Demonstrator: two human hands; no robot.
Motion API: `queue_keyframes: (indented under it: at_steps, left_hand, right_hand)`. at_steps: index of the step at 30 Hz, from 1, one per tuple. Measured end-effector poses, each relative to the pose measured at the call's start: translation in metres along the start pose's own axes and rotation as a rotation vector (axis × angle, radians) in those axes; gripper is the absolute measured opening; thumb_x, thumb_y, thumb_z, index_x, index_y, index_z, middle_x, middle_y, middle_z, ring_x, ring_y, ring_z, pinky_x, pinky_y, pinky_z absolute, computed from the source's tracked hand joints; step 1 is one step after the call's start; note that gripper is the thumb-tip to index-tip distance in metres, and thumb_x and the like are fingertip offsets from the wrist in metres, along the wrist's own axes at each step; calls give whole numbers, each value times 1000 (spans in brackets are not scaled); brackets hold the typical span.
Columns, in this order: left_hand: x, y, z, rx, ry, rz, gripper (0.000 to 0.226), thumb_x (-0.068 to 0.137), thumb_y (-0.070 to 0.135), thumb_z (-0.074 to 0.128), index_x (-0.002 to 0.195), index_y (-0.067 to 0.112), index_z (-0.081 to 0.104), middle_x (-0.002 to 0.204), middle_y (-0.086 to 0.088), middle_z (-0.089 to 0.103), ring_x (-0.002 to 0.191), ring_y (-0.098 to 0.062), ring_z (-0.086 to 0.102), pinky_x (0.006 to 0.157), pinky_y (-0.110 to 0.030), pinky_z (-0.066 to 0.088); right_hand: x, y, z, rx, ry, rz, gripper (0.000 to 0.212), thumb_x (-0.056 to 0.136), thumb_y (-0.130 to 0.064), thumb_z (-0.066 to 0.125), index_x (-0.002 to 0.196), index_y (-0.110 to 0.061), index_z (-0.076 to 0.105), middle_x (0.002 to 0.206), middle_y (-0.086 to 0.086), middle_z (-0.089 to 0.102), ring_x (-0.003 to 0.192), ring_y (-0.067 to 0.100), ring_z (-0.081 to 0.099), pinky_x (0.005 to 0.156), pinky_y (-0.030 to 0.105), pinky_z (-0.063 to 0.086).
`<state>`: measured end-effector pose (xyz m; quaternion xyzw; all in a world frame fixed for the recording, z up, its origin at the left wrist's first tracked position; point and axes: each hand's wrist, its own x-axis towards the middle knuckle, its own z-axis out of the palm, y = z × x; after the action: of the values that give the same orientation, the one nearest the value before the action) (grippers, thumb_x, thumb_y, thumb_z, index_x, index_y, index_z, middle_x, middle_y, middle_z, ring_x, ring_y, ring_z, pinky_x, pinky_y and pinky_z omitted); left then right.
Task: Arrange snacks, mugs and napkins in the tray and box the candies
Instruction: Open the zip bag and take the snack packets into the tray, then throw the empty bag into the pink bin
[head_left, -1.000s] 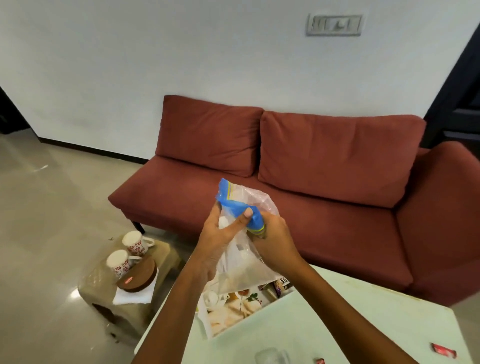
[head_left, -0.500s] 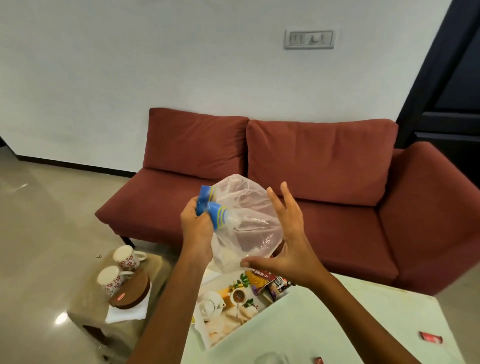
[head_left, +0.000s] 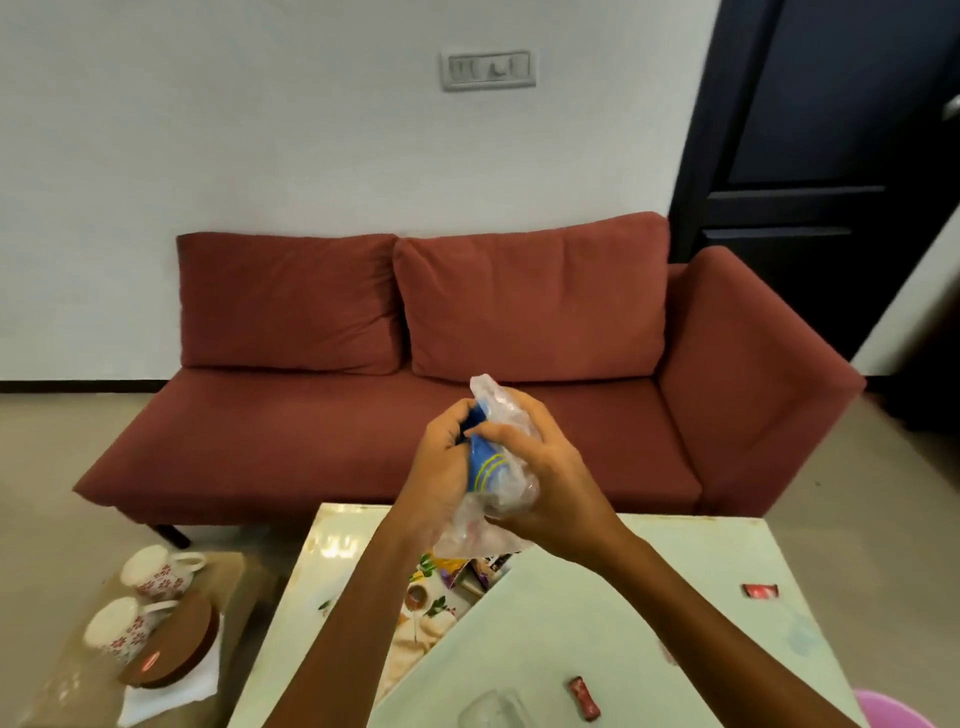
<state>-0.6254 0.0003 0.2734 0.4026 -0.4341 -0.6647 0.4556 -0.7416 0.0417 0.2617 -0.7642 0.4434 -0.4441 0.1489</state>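
Two hands meet above the far part of the tabletop (head_left: 597, 613), and both grip one crumpled plastic bag (head_left: 506, 480) with a blue strip. The left hand (head_left: 441, 462) has its fingers curled round the blue end. The right hand (head_left: 553, 470) wraps the clear part from the other side. Whether anything is left inside the bag cannot be told. If something is, squeezing could crush it or push it out of the mouth.

The tray (head_left: 421, 631) lies on the tabletop under the forearms, with snack packets (head_left: 475, 569) at its far corner. Thin film like this springs back, so a bag let go here would likely unfold and drop over the tray.

Both candies are unboxed and badly placed. One candy (head_left: 759, 591) lies near the right edge, and the other candy (head_left: 584, 698) near the near edge, just beside the right forearm. A careless sweep of that arm could send it to the floor. A clear glass vessel (head_left: 493, 709) at the near edge is hard to see between the arms, and an elbow could tip it.

The two mugs (head_left: 156, 571) stand on a low stool (head_left: 62, 691) to the left, well apart from the tray, beside a brown round container (head_left: 174, 649) resting on a white napkin (head_left: 171, 693). Pulling the napkin out first could drag the container into the nearer mug.
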Motion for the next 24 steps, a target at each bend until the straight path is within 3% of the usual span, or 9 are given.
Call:
queue_keyframes:
  at_steps: [3,5,7,10,16,20,24]
  left_hand:
    - [8,-20,45,68,-2,32,27,92,19,39,81,16,63,77,-3,65,73,-13,64,67,-25,52]
    - [10,-34,75,123,-32,95,14,82,21,50,93,15,56,86,-3,60,79,-15,57,73,-28,47]
    - [12,-51,111,115,-23,160,22,77,12,54,98,17,51,92,-4,58,80,-16,55,70,-28,47]
    - [17,-82,170,176,45,254,33,87,-7,43,96,25,49,96,5,56,85,-10,55,67,-14,49]
    - [24,-163,283,287,21,70,12,88,11,56,94,21,57,91,5,59,77,0,55,63,-3,44]
    - [18,-216,343,399,-19,-44,13,85,13,60,88,26,59,97,3,61,90,-10,53,79,-17,42]
    - [20,-272,379,559,-95,-147,13,86,15,58,85,28,61,91,11,61,87,-9,53,79,-22,41]
  right_hand:
    - [-19,23,-34,-44,114,67,48,62,-4,80,107,-9,63,132,16,48,114,22,54,92,13,44]
    - [-30,41,-59,-52,179,105,44,60,1,79,100,-7,65,122,16,54,104,21,58,86,3,40]
    - [-45,61,-90,-34,238,129,42,59,6,78,97,-5,66,115,15,58,100,21,60,85,8,42]
    - [-77,95,-140,-17,310,161,40,59,10,75,96,-2,66,108,11,61,96,13,60,85,11,44]
    - [-178,183,-241,-49,419,396,39,57,14,74,94,2,65,98,11,63,89,1,55,82,2,39]
    - [-254,226,-286,-7,487,689,37,63,10,72,95,-7,68,91,1,64,81,2,59,74,3,41]
    - [-345,273,-307,-28,598,955,38,65,7,73,100,-7,67,92,4,68,80,18,63,71,13,45]
